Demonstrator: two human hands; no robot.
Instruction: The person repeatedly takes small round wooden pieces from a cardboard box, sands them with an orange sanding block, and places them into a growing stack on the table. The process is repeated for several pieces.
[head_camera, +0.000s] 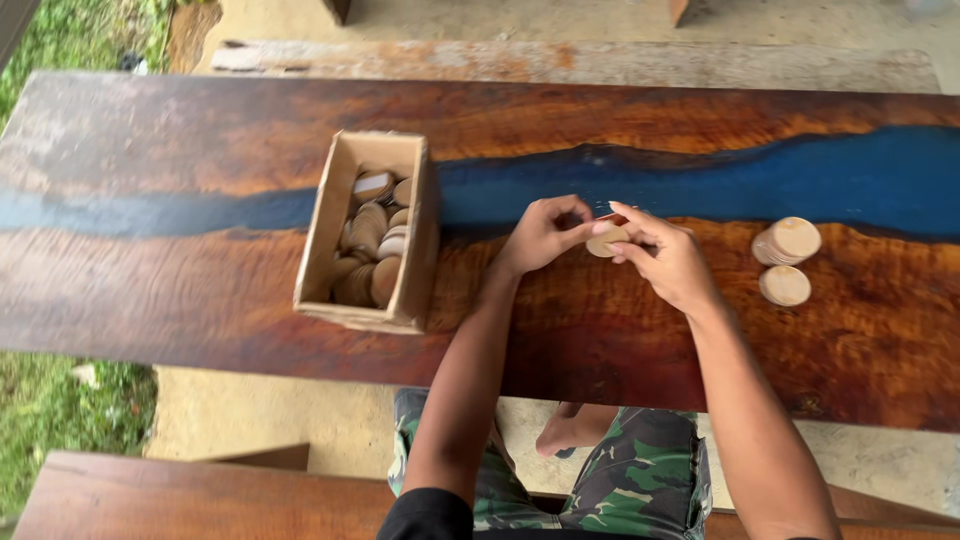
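1. Centrally, the fingers (590, 232) of both hands meet around one small round wooden disc (606, 240), pale tan, held just above the desk.
2. The left hand (540, 235) is curled, with its fingertips pinched on the disc's left edge.
3. The right hand (668, 258) closes on the disc from the right, thumb and forefinger pressed to its rim; the other fingers are bent and loosely folded.
4. Both forearms reach in from the near edge of the desk, bare, and they angle toward each other.
5. The disc sits over the middle of the desk (200, 280), right at the near border of a blue resin stripe (850, 180) that runs lengthwise from the left edge to the right edge through dark reddish-brown wood.
6. To the left of the hands, near the middle of the desk, stands an open cardboard box (318, 240), long and narrow, filled with many similar wooden discs (370, 250) lying loose and overlapping.
7. Toward the right edge, well apart from the hands, a short stack of discs (788, 241) leans on its side, and a single stack of discs (785, 286) rests flat just beside it, nearer the near edge.
8. Below the near edge, the person's camouflage-patterned trousers (640, 480) show, with a wooden bench (150, 500) at the lower left.
9. Beyond the far edge lie a weathered plank (560, 62) and bare concrete ground; grass (50, 410) shows at the left.
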